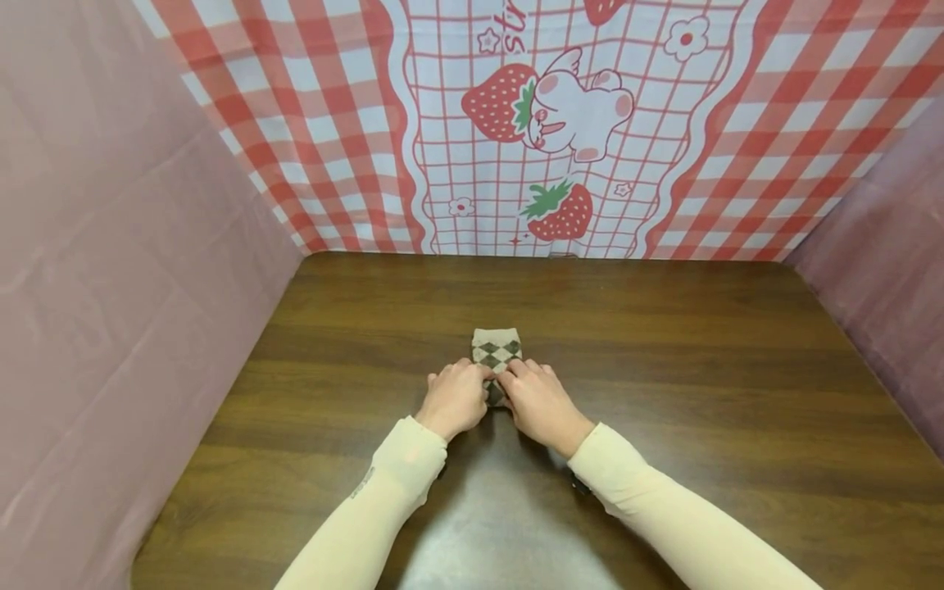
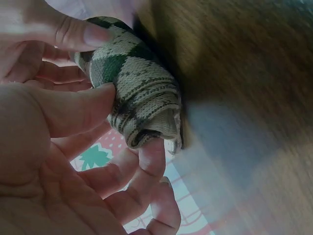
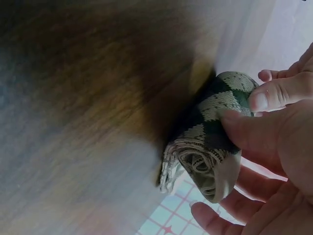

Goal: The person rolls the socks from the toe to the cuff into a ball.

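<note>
A knit argyle sock (image 1: 497, 348), beige with dark green diamonds, lies near the middle of the table, its flat beige end toward the back. The end nearer the person is rolled up, and spiral layers show at the side of the roll (image 3: 200, 164) in the right wrist view. My left hand (image 1: 453, 399) holds the left side of this roll, thumb on its near face and fingers around its end. On the other side my right hand (image 1: 542, 403) grips the roll with the thumb pressed on the knit. Both thumbs sit close together.
The brown wooden table (image 1: 664, 344) extends around the hands. Behind its far edge hangs a red-and-white checked curtain (image 1: 339, 131) with strawberry prints. Pinkish cloth walls (image 1: 147, 246) stand at the left and right sides.
</note>
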Demonstrator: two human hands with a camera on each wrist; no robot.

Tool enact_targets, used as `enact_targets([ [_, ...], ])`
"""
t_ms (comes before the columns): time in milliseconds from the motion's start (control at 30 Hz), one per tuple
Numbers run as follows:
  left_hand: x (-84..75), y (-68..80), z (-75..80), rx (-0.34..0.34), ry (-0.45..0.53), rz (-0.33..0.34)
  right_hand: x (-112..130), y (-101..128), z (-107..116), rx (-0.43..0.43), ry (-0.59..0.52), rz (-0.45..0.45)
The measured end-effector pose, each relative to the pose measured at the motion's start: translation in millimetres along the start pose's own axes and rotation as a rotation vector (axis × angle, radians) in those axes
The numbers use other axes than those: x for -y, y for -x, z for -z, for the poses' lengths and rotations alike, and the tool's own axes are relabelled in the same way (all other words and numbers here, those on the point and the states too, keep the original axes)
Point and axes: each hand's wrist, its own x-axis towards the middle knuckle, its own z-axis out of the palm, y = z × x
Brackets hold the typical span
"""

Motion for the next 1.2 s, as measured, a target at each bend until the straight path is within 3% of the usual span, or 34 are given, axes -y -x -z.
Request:
enact_targets([
  [333, 2.7, 4.4, -2.6, -0.032, 0.005, -0.003, 0, -3, -3, 0.101, 0.031, -0.037],
  [667, -0.2, 8.3, -4.6, -0.199, -0.054, -0.104, -1, -9, 0, 0.213, 0.068, -0.086],
  [800, 0.8, 8.7, -5.6, -0.207, -0.068, -0.128, -2, -10, 1, 0.232, 0.060, -0.084],
  [1200, 3.0, 5.6, -7.6, -0.202, -0.073, -0.113, -10, -12, 2, 0.271, -0.024, -0.072],
])
